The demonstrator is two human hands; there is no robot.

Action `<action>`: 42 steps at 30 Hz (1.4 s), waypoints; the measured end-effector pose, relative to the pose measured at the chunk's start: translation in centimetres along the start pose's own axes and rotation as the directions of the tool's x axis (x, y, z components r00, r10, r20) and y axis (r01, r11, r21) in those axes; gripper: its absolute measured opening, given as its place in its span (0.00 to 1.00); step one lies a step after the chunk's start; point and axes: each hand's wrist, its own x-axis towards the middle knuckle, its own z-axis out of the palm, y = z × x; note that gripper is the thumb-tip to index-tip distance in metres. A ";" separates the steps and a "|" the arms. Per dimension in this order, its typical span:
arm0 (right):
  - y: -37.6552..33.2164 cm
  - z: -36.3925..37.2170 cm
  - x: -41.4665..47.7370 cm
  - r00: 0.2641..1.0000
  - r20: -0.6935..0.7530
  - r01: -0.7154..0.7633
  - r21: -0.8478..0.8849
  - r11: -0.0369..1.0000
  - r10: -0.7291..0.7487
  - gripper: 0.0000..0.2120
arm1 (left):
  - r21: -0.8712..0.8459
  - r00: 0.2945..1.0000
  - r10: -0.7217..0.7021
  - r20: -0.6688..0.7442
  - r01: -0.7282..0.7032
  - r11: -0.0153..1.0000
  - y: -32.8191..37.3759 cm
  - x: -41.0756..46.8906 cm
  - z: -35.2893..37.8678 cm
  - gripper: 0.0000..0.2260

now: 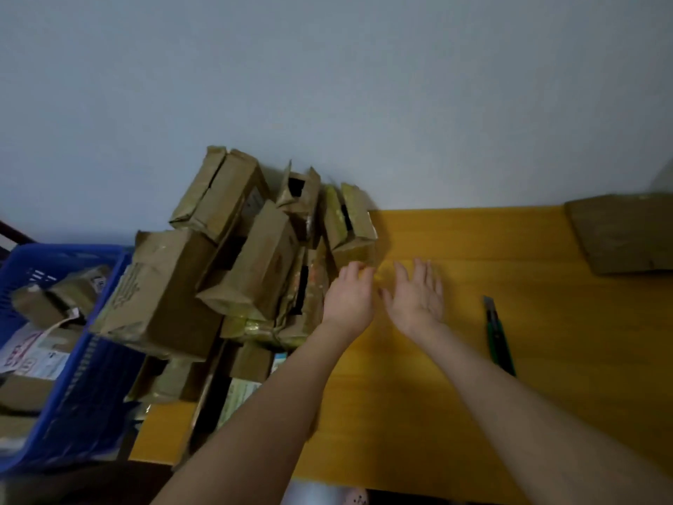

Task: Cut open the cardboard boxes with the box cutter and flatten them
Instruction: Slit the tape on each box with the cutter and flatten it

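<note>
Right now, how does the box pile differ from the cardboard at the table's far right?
The pile is many boxes heaped up, still box-shaped, some with flaps open; the cardboard lies low and flat. The pile fills the table's left end beside the basket; the cardboard sits at the right, beyond the cutter. The left hand is close by the pile, far from the cardboard. Both are brown, by the wall.

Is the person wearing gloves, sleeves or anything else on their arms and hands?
No. The left hand and right hand are bare, without gloves, and both forearms are uncovered to the frame's edge: no sleeve, watch or bracelet shows.
</note>
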 end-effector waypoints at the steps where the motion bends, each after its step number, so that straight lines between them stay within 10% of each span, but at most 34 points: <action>1: -1.0 0.1 -0.4 1.000 0.000 0.011 -0.001 1.000 -0.011 0.28 | 0.014 0.999 0.019 -0.051 -0.018 1.000 -0.6 -0.4 -0.6 0.19; 9: -7.5 0.5 -2.2 0.989 0.006 0.147 0.107 0.983 -0.149 0.29 | 0.066 0.919 -0.096 -0.382 0.130 0.989 -5.7 -2.8 -6.4 0.21; 20: -13.7 0.8 -3.8 0.980 0.045 0.160 0.402 0.901 -0.194 0.31 | -0.184 0.827 -0.480 -0.292 0.444 0.877 -12.4 -5.8 -12.0 0.24; 28: -17.7 2.4 -3.1 0.937 0.350 -0.296 0.789 0.539 0.002 0.32 | -0.111 0.849 -0.528 0.030 0.528 0.842 -15.4 -4.3 -13.3 0.09; 33: -19.1 3.2 -3.4 0.932 0.357 -0.355 0.861 0.363 0.064 0.27 | 0.211 0.940 -0.339 -0.028 0.337 0.917 -15.6 -4.4 -15.3 0.06; 42: -16.0 -1.5 -4.3 0.949 0.264 -0.247 0.962 -0.113 0.171 0.28 | -0.286 0.930 -0.229 -0.288 0.144 0.947 -13.3 -1.3 -21.0 0.11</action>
